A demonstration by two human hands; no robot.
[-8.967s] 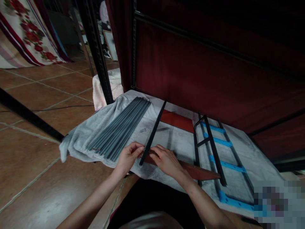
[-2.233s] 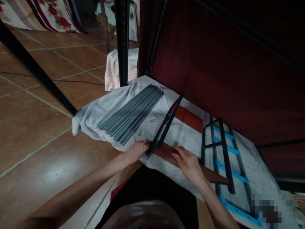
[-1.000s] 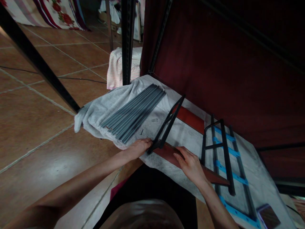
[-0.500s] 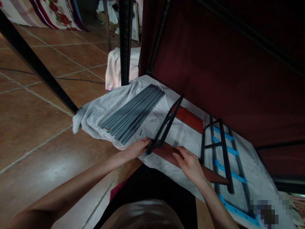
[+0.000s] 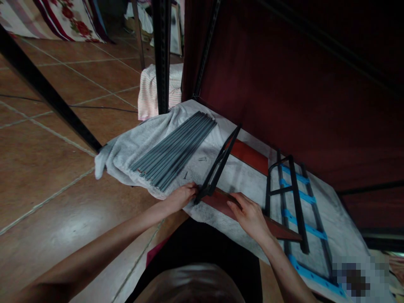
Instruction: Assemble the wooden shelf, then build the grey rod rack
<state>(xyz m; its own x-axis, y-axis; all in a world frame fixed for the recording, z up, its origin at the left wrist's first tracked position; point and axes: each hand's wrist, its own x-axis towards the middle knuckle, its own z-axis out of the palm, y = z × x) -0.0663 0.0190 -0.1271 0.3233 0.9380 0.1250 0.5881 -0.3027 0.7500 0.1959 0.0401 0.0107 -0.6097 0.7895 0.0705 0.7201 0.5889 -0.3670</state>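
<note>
**Left hand [image 5: 180, 197] at the tilted black frame [image 5: 225, 160], right hand [image 5: 251, 214] on the red-brown board [image 5: 221, 205]**

So closest to us is our dark-clothed lap [image 5: 195, 256], right up against the work. Just past it we've got the red-brown board running along the near edge of the grey cloth [image 5: 115, 158]. Our right hand is loosely gripping it, fingers over the top edge and thumb on the side facing us. Our left hand has its fingers curled in at the lower end of the tilted black frame, by the board's left end; we honestly can't tell if anything's pinched in there.

Over at the board's right end there's a second black frame [image 5: 297, 204], and beside that dark rails with blue crosspieces [image 5: 307, 228]. A bit beyond our left hand lies a dark screw [image 5: 185, 175], then a couple of small metal bits, with a bunch of grey rods [image 5: 173, 151] to their left. Farther back, an orange-red panel [image 5: 248, 156] lies flat, and behind everything hangs a dark red curtain [image 5: 268, 84]. Way off left: tiled floor [image 5: 47, 147] and a floral cloth [image 5: 75, 25].
</note>
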